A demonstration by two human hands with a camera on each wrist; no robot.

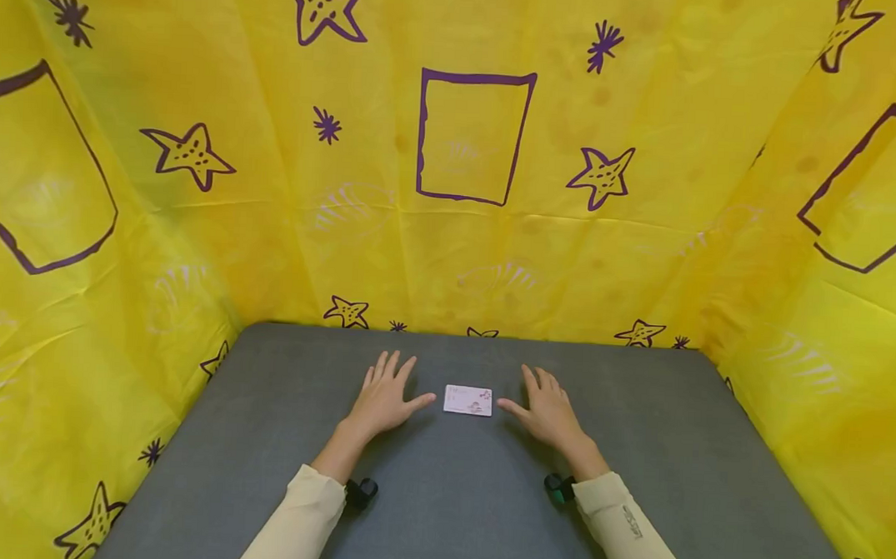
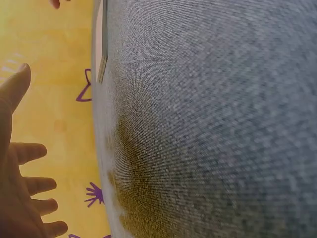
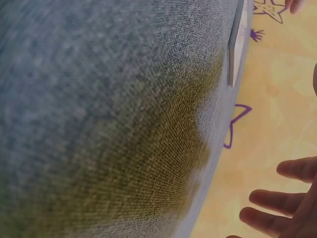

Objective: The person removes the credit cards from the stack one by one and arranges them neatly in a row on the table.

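A small white card with a pinkish print lay flat on the grey table, directly between the person's two hands. The left hand rested palm-down just beside the card's left edge, fingers spread and straight, grasping nothing. The right hand lay mirrored just beside the card's right edge, likewise released, its thumb pointing toward the card without touching it. Beyond the fingertips rose a yellow backdrop printed with purple stars. Cream sleeves covered both forearms, a small dark camera at each wrist.
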